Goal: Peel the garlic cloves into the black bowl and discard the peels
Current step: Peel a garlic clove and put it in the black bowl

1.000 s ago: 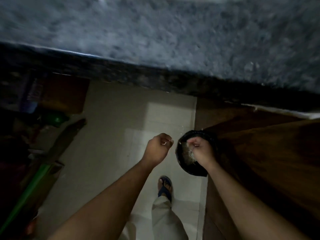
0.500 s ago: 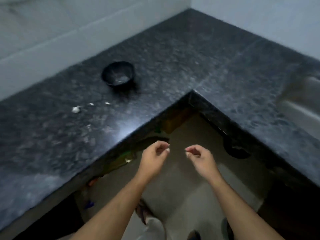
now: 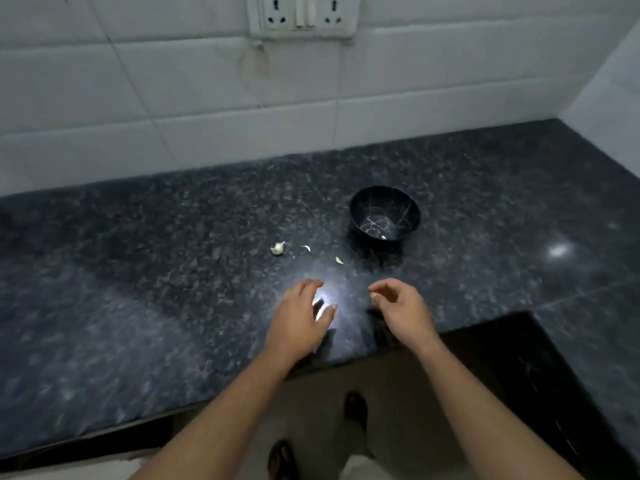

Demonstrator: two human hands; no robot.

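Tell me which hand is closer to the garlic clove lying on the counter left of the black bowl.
Left. The left hand hovers just below the garlic clove, slightly to its right. The right hand is farther off to the right, below the black bowl.

No readable text, label or number anywhere (switchboard included).

Bowl [image 3: 384, 216] blocks right; counter [image 3: 138, 271] left open.

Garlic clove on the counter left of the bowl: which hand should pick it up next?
Left. The left hand is open, empty and on the garlic clove's side of the counter. The right hand sits nearer the black bowl, fingers curled, possibly pinching something small.
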